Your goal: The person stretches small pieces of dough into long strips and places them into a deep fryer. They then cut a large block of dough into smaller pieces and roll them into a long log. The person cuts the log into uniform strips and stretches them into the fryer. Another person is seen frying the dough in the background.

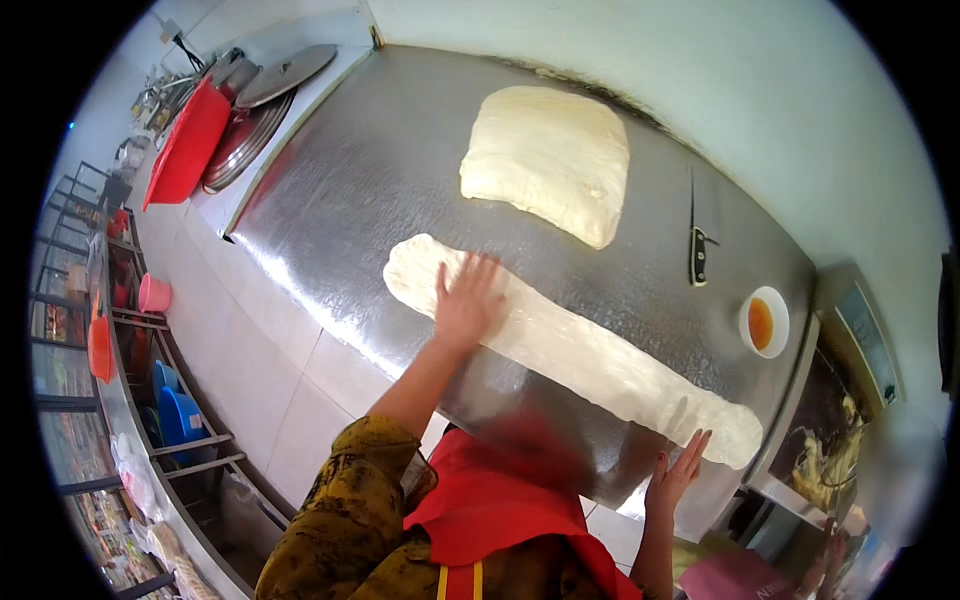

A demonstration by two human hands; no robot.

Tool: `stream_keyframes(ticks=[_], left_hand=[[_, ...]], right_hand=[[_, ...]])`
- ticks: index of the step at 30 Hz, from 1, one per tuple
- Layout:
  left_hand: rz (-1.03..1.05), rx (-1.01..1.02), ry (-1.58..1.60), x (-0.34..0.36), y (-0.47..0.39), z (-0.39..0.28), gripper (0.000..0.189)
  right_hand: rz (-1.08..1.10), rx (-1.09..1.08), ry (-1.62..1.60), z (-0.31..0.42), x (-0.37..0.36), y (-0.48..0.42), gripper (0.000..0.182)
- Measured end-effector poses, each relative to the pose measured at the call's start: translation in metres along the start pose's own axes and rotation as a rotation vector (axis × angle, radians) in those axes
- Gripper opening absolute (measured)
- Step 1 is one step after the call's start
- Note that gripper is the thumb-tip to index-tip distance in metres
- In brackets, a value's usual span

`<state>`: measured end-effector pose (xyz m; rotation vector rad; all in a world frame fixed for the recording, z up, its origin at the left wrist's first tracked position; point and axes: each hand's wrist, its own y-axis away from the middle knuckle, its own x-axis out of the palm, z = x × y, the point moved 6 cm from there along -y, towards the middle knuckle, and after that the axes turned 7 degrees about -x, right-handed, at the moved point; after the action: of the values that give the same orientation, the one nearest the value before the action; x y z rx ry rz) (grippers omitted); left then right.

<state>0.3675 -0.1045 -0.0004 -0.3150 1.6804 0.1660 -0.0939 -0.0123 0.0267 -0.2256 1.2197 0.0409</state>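
Observation:
A long, flattened strip of pale dough (592,352) lies slantwise across the metal worktop (360,150) in front of me. My left hand (466,304) rests palm down near its left end, with the fingers spread. At the right end, my right hand (675,472) is at the strip's near edge, fingertips at the dough and thumb apart. Neither hand grips anything. Beyond the strip sits a thick, roughly square slab of dough (547,157), apart from it.
To the right lie a black-handled knife (698,259) and a white bowl (780,322) of orange-brown liquid. A wall (675,60) borders the worktop's far side. Red basin (187,150) and metal lids (289,75) stand left. Another person (900,472) is at right, beside a dough-smeared container (806,405).

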Motion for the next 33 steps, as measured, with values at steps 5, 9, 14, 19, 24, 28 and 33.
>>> stream_keyframes(ticks=[5, 9, 14, 19, 24, 28, 33], left_hand=[[0.037, 0.001, 0.069, 0.0, -0.011, 0.066, 0.065], [0.002, -0.021, -0.03, 0.009, -0.032, 0.125, 0.068], [0.038, -0.063, -0.087, 0.001, -0.039, 0.176, 0.073], [0.087, -0.016, -0.053, -0.003, -0.053, 0.182, 0.075], [0.053, -0.102, -0.078, 0.003, -0.048, 0.215, 0.074], [-0.161, -0.096, 0.008, -0.03, -0.059, 0.206, 0.071], [0.114, 0.212, 0.003, -0.025, -0.03, 0.127, 0.068]], right_hand=[[0.047, -0.044, -0.023, 0.062, -0.01, -0.009, 0.07], [0.047, 0.002, -0.116, 0.096, -0.009, -0.004, 0.069], [0.134, 0.076, -0.198, 0.12, 0.007, -0.008, 0.066], [0.123, 0.099, -0.224, 0.123, 0.03, -0.023, 0.064], [0.008, -0.126, -0.238, 0.154, 0.055, -0.159, 0.049], [-0.18, -0.207, 0.037, 0.127, 0.075, -0.28, 0.05], [-0.167, 0.067, 0.292, 0.082, 0.103, -0.353, 0.05]])
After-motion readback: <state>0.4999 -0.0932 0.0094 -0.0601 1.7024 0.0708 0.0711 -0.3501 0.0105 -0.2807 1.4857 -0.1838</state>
